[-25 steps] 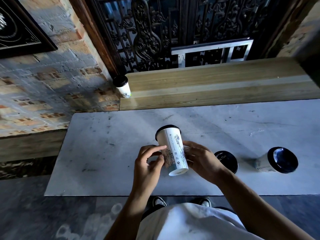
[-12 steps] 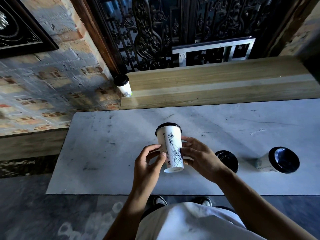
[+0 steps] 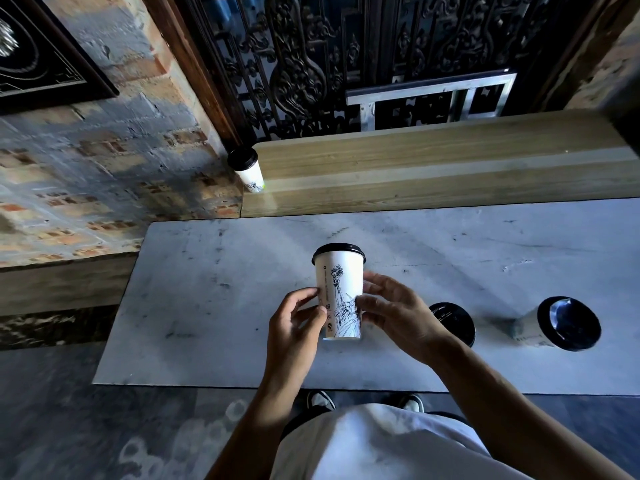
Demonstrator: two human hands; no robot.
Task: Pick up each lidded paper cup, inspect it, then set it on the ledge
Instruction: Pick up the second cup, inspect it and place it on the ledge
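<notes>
A white paper cup (image 3: 341,289) with a black lid and a black line drawing is held upright above the white table (image 3: 214,306). My left hand (image 3: 294,327) grips its lower left side and my right hand (image 3: 394,313) its lower right side. Another lidded cup (image 3: 247,171) stands on the left end of the wooden ledge (image 3: 450,168). On the table to my right stand two more lidded cups: one (image 3: 453,322) partly hidden behind my right wrist, the other (image 3: 557,323) further right.
A brick wall (image 3: 86,174) rises left of the ledge. A dark ornate metal grille (image 3: 346,57) stands behind it. The table's near edge runs just above my shoes and white shirt.
The cup has turned in my hands from tilted to upright, and the drawing now faces me. My fingers have shifted on its lower half.
</notes>
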